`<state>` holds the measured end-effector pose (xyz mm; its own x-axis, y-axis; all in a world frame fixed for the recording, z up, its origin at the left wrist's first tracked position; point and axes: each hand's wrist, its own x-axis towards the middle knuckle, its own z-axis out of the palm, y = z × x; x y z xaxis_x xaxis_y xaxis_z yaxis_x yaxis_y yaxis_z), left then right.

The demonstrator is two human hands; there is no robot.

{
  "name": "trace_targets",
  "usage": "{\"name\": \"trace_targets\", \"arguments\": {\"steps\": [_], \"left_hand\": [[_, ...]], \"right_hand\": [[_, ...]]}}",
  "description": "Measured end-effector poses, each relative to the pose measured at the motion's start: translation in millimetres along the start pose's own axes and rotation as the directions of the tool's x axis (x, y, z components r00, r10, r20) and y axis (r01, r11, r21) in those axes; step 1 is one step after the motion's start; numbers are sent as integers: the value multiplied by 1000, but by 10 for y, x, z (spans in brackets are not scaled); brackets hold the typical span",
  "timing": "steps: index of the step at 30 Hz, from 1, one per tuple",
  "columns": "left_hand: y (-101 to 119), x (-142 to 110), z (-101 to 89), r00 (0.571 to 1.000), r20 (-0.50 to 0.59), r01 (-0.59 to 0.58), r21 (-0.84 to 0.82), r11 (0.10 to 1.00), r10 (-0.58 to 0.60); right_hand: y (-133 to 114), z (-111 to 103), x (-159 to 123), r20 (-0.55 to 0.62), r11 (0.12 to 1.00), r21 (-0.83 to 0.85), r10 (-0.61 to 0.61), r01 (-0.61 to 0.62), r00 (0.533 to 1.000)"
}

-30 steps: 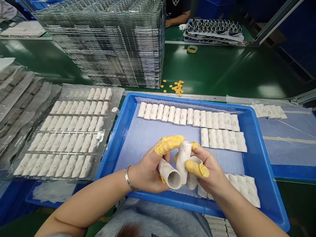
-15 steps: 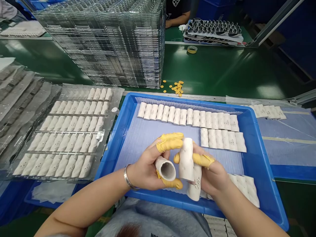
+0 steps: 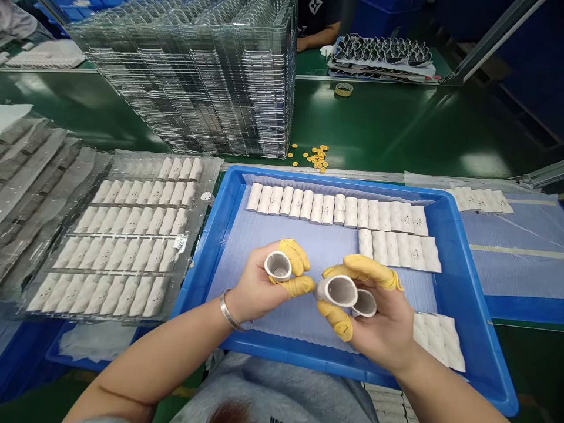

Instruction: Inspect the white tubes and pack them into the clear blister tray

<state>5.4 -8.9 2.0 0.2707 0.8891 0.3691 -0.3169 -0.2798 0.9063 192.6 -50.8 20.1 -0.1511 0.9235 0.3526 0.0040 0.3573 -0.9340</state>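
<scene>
My left hand (image 3: 282,273), in yellow finger cots, is closed round one hollow white tube (image 3: 277,265), its open end facing up toward me. My right hand (image 3: 374,299), also in yellow cots, grips two more tubes. The nearer white tube (image 3: 339,291) lies between thumb and fingers with its mouth toward me; the other tube (image 3: 365,303) sits beside it, deeper in the palm. Both hands are over the blue tray (image 3: 339,369), a small gap apart. Rows of similar white tubes (image 3: 328,210) lie on the tray's pale liner.
Left of the tray, a clear plastic blister tray (image 3: 207,176) holds rows of white tubes. Behind stands a tall stack of clear trays (image 3: 198,88). Small yellow pieces (image 3: 318,157) and a tape roll (image 3: 343,89) lie on the green bench. A person's arm (image 3: 319,38) shows beyond.
The hands have moved apart. The left hand's tube has turned more upright; the right hand has tipped its two tubes so their open ends face me.
</scene>
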Motion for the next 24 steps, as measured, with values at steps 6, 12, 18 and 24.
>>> {"name": "trace_targets", "arguments": {"steps": [6,12,18,24], "left_hand": [[-8,8,0,998,59,29,-60,998,-26],[-11,36,-46,968,153,210,-61,976,-199],[-72,59,-76,819,309,553,-196,810,-484],[-144,119,-129,724,362,669,-161,726,-587]], "right_hand": [[51,12,-37,69,993,119,6,-14,998],[35,-34,-46,111,983,142,103,-118,989],[-7,-150,22,179,964,58,245,-258,953],[212,-290,15,69,957,-190,234,-218,970]]}}
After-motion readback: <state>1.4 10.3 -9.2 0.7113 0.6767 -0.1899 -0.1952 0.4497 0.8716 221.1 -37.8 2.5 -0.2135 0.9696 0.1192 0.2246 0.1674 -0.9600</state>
